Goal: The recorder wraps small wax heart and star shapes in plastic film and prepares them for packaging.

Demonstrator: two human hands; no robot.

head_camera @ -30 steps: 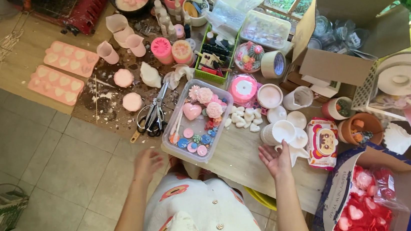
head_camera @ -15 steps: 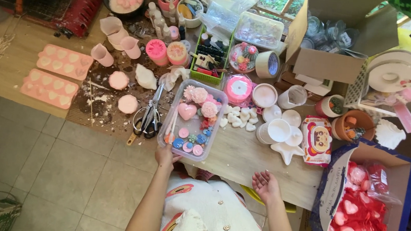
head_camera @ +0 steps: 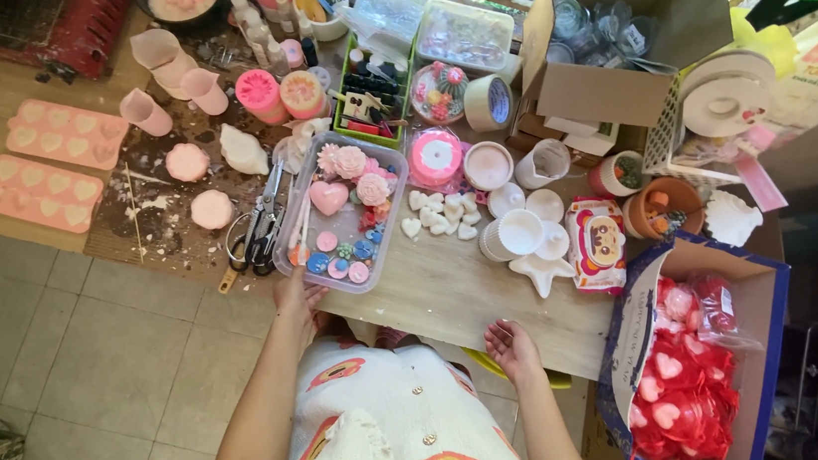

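You are looking straight down at a cluttered wooden table (head_camera: 468, 296) that stands on a floor of pale square tiles (head_camera: 68, 347). Your left hand (head_camera: 298, 294) rests at the near edge of a clear rectangular plastic tray (head_camera: 296, 204), fingers touching its rim; you cannot tell whether they grip it. The tray sits at the table's near edge and holds a pink heart, pink flower shapes and small round pink and blue pieces. Your right hand (head_camera: 513, 348) is open, palm up and empty, hovering just off the table edge, well apart from the tray.

Just left of the tray lie scissors with dark handles (head_camera: 257, 230) on a brown, wax-spattered mat (head_camera: 154, 226). Further left are two pink heart-cavity silicone moulds (head_camera: 51, 161). To the right of the tray lies a scatter of small white hearts (head_camera: 441, 213), then white ceramic cups and a star dish (head_camera: 528, 241).

At the table's right end, a blue-edged cardboard box (head_camera: 757, 304) holds red and pink heart packets. An open brown cardboard box (head_camera: 593, 88) stands at the far side. A red crate (head_camera: 101, 5) sits at the far left corner.
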